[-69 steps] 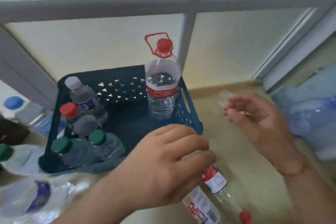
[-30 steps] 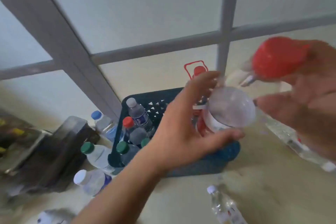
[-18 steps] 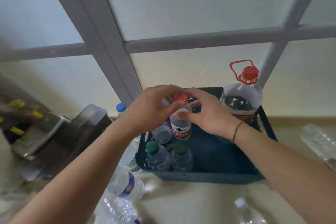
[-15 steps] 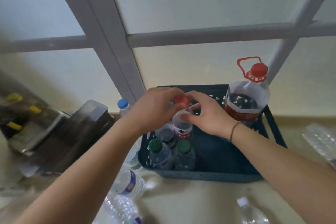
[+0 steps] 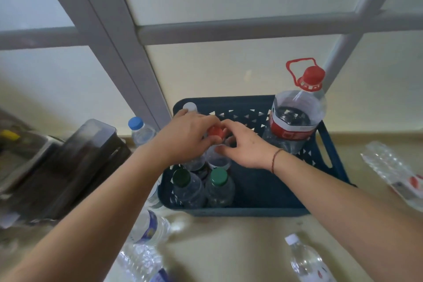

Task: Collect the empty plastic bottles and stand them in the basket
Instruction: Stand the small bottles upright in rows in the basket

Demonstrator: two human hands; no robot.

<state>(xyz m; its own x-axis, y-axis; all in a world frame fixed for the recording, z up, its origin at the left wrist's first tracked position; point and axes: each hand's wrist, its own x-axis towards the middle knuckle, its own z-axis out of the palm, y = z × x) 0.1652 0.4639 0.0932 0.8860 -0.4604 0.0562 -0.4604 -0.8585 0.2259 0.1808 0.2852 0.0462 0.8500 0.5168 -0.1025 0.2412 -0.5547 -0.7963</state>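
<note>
A dark blue plastic basket (image 5: 251, 209) stands on the floor against the wall. Both hands meet over its left half on a clear bottle with a red cap (image 5: 215, 131). My left hand (image 5: 185, 136) grips it from the left at the cap, and my right hand (image 5: 246, 144) holds its shoulder from the right. Two green-capped bottles (image 5: 219, 186) stand in the basket's near left corner, and a white-capped one (image 5: 190, 106) at the far left. A large jug with a red cap and handle (image 5: 297, 119) stands in the far right corner.
Loose bottles lie on the floor: a blue-capped one (image 5: 139, 130) left of the basket, a labelled one (image 5: 150, 228) and another (image 5: 142, 263) near my left arm, a white-capped one (image 5: 306, 261) at front right, a crushed one (image 5: 393, 171) far right. A dark box (image 5: 75, 165) sits left.
The red-capped bottle, held high in both hands a second ago, has come down into the basket's left half among the other bottles. Both hands stay on it.
</note>
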